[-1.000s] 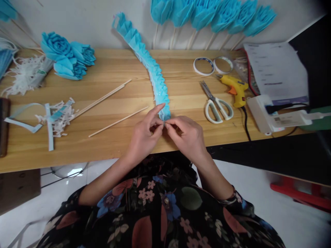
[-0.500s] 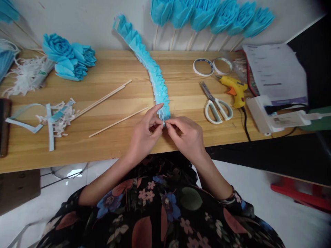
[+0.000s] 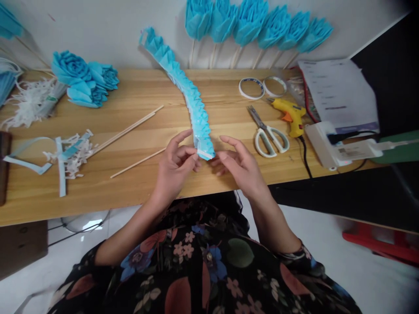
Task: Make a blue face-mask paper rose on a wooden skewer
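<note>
A long pleated strip of light-blue fabric (image 3: 191, 96) runs from the wall down to the front of the wooden table. Its near end is folded, with a pale band across it. My left hand (image 3: 178, 161) pinches the left edge of that end between thumb and fingers. On the other side, my right hand (image 3: 240, 163) has its fingers apart, the tips beside the strip's right corner; whether they touch it I cannot tell. A thin wooden stick (image 3: 137, 162) lies left of the strip, partly behind my left hand.
Scissors (image 3: 266, 135), a yellow glue gun (image 3: 293, 114), tape rolls (image 3: 251, 88) and a white power strip (image 3: 327, 144) lie on the right. Several stemmed blue fabric flowers (image 3: 250, 19) lean on the wall. Loose blue flowers (image 3: 70, 67), sticks (image 3: 127, 130) and white scraps (image 3: 77, 157) lie left.
My hands have moved apart at the strip's near end. My right fingers have come out of their pinch and spread. The folded end now shows between the hands, and the view has shifted slightly.
</note>
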`<action>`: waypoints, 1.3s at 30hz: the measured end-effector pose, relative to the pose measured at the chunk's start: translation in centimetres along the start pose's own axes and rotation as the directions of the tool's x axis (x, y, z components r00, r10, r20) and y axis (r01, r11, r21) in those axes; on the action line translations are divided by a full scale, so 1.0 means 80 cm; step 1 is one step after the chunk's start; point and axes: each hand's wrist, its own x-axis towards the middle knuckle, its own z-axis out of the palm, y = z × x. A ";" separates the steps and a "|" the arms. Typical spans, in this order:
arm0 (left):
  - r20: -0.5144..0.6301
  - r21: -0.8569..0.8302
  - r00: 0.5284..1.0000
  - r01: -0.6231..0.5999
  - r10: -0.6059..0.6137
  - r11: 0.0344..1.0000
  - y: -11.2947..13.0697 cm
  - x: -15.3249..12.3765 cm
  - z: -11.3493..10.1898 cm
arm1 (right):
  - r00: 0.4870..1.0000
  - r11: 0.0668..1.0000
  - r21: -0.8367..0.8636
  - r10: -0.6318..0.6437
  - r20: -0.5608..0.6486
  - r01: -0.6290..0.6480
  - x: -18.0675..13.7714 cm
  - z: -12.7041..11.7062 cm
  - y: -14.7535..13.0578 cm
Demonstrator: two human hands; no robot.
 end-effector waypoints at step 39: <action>0.020 -0.045 0.999 0.027 -0.026 0.999 0.003 0.005 0.008 | 0.982 0.979 0.196 0.021 0.190 -0.059 0.012 0.005 -0.004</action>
